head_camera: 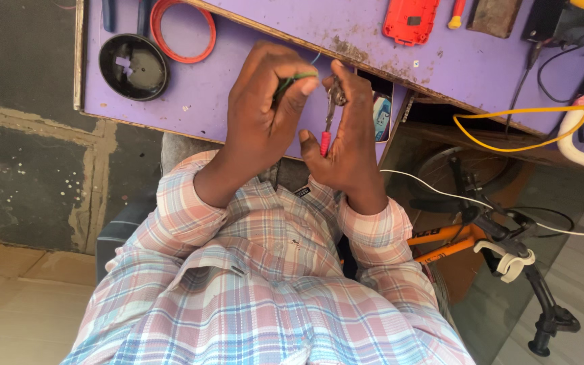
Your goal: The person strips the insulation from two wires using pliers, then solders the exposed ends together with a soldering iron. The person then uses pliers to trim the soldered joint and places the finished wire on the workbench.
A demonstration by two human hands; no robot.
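A black round cover [133,66] and red ring [182,30] lie far left on the purple worktop [204,101] (scuffed); an orange bicycle [481,236] stands near right

1. The flat wooden bench [238,101] is painted purple, with brown scuffs along its edge.
2. At 11 o'clock lie a round black plastic cap [133,66] and a thin red-orange ring [182,30].
3. At 1 o'clock sits a bright red plastic case [410,20].
4. The thin wire [292,79] is green; the small pliers [326,138] have red handle tips.
5. The long-sleeved shirt [265,284] is plaid: pink, pale blue, white.
6. At 3 o'clock a yellow cable [508,145] loops; at 4 o'clock the bicycle frame [441,243] is orange.
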